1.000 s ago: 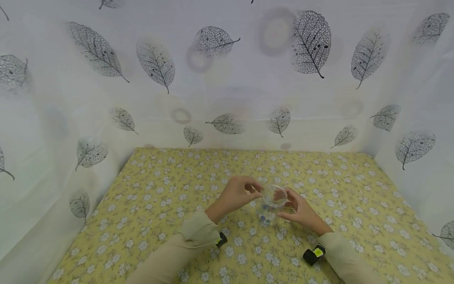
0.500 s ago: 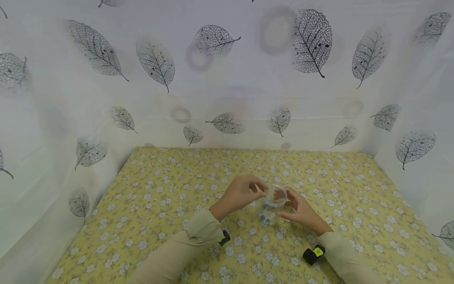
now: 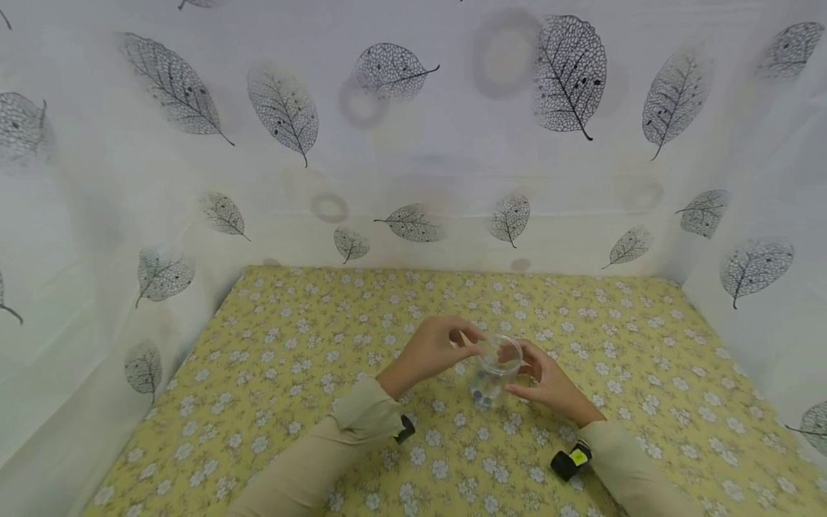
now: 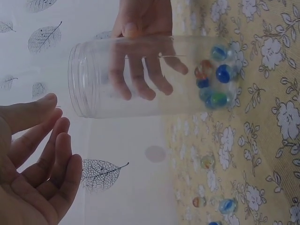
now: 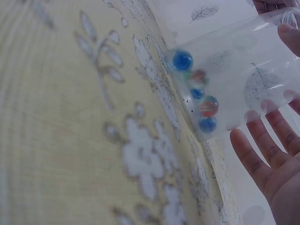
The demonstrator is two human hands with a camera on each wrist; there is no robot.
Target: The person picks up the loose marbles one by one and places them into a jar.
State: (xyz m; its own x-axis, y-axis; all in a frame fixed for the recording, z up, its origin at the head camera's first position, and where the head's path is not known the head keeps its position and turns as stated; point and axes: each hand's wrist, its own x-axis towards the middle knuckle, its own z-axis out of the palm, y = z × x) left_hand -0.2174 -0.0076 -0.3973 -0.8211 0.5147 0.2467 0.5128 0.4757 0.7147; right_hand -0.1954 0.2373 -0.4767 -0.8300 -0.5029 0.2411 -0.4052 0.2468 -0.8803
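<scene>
The left hand (image 3: 431, 350) is hovering just beside the open mouth of the clear, round plastic jar (image 3: 494, 370), its grip loosely curled with fingertips drawn together; whether it is pinching anything I cannot tell. The jar is standing on the yellow flowered worktop (image 3: 271, 373) between both hands, with coloured glass marbles (image 4: 213, 79) at its bottom. It is probably light, thin-walled and slippery, so best taken round the side wall. The right hand (image 3: 549, 384) is cupping that wall, fingers half curled around it.

Blue, orange and green marbles (image 4: 213, 79) fill a clear jar (image 4: 140, 77) on yellow white-flowered cloth (image 3: 291, 373).
</scene>
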